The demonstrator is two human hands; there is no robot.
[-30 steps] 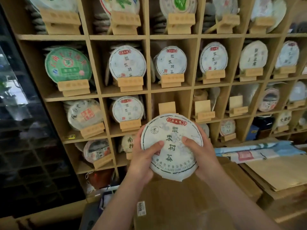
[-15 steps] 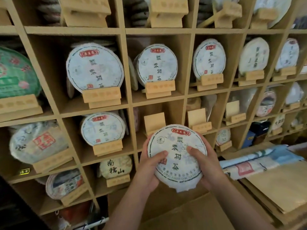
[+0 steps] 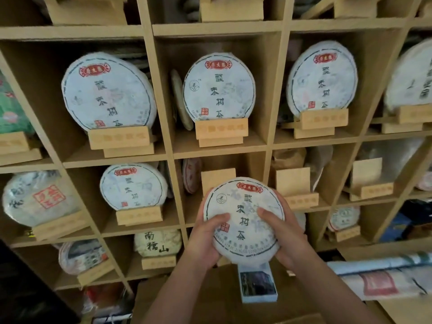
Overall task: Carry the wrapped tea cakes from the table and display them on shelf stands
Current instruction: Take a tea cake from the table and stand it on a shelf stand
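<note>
Head view: both hands hold one wrapped tea cake (image 3: 244,220) upright before the wooden shelf (image 3: 222,155). The left hand (image 3: 205,239) grasps its left edge, thumb across the face and fingers curled behind, out of sight; the right hand (image 3: 284,235) grips the right edge the same way. Between the two thumbs runs a column of black characters, with a red cartouche above them and a small red seal just beside the left thumb. The wrapper's rim text near the palms is too blurred to read.

Just behind the fingertips stands an empty stand (image 3: 218,181), its lower part hidden by the cake. Above the hands, a displayed cake (image 3: 218,87) carries seemingly the same printing. Left of the left hand, a lower cake (image 3: 157,245) reads 南糯山. Below the wrists lies a small box (image 3: 257,284), partly covered by the held cake.
</note>
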